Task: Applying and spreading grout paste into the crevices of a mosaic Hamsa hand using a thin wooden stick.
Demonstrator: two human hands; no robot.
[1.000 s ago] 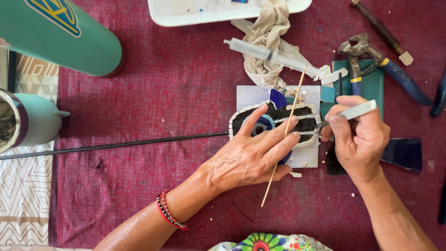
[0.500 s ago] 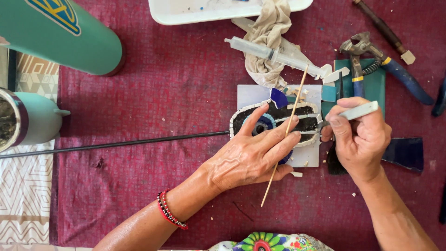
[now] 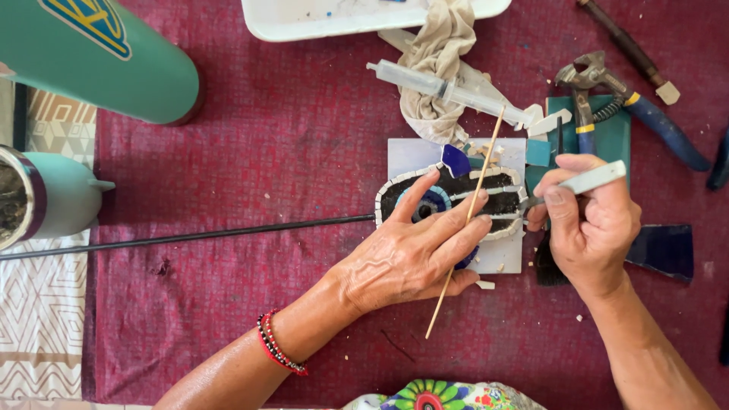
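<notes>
An eye-shaped mosaic piece [image 3: 497,199] with black, white and blue tiles lies on a pale square tile [image 3: 410,156] on the maroon cloth. My left hand [image 3: 410,254] rests on it, fingers spread, holding a thin wooden stick [image 3: 486,163] that slants across the mosaic. My right hand [image 3: 592,224] grips a white-handled tool [image 3: 600,176] whose tip touches the mosaic's right end. A loose blue shard [image 3: 456,161] sits at the mosaic's upper edge.
A syringe [image 3: 448,93] lies on a crumpled rag [image 3: 433,53] below a white tray [image 3: 304,23]. Blue-handled nippers [image 3: 607,95] and a teal tile [image 3: 615,137] are at right, a dark blue glass piece [image 3: 664,250] beside my right hand. Teal bottle [image 3: 99,57], cup [image 3: 45,197], black rod [image 3: 190,237] at left.
</notes>
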